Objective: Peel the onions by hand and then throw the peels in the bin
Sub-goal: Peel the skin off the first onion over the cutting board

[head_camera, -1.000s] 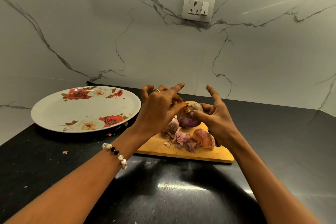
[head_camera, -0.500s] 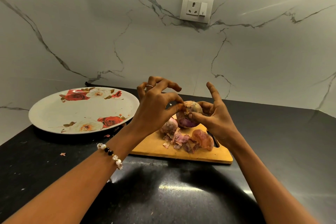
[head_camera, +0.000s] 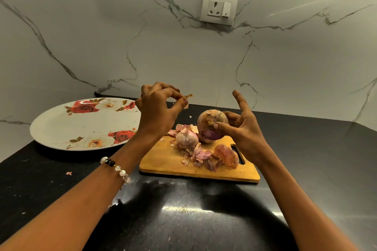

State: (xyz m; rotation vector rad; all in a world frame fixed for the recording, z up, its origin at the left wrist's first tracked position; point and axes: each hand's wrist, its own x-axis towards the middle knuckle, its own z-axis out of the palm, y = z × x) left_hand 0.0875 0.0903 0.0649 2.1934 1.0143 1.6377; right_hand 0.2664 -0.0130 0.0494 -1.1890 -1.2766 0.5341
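Right hand [head_camera: 242, 128] grips the part-peeled onion [head_camera: 212, 126] at frame centre, thumb across its front and index finger raised clear, holding it above the far edge of the cutting board [head_camera: 163, 163]; its papery tip faces the camera, long axis tilted up and away. Left hand [head_camera: 158, 108], centre-left and higher, pinches a strip of peel [head_camera: 188, 96] pointing right. A second onion [head_camera: 186, 138] and loose peels [head_camera: 204, 156] lie on the board.
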